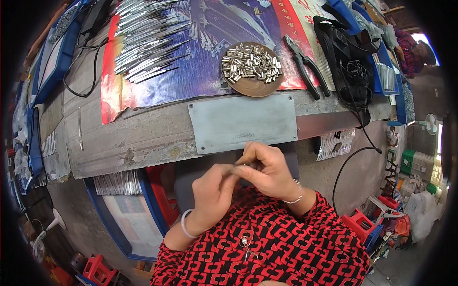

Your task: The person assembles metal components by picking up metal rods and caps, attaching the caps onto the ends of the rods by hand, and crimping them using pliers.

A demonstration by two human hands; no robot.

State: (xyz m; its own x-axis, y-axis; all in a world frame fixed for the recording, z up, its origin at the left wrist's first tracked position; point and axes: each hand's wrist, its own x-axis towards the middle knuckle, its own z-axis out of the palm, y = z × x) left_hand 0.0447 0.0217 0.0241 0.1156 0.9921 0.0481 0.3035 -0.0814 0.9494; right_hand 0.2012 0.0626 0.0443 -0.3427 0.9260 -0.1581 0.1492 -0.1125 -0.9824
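Note:
Close together, just off the front edge of the table, are my two hands with their fingertips meeting. My left hand is closed in a pinch, and so is my right hand. Whatever lies between the fingers is too small and too covered to name. Beyond them a pale grey metal plate is fixed at the table's edge. Behind it stands a round brown dish filled with small shiny metal sleeves. Pliers with dark handles lie to the dish's right.
Many thin silvery metal strips lie piled on a printed sheet at the far left. A black bag with a hanging cable sits at the right. Below the table, a blue tray holds more strips. A red stool stands lower right.

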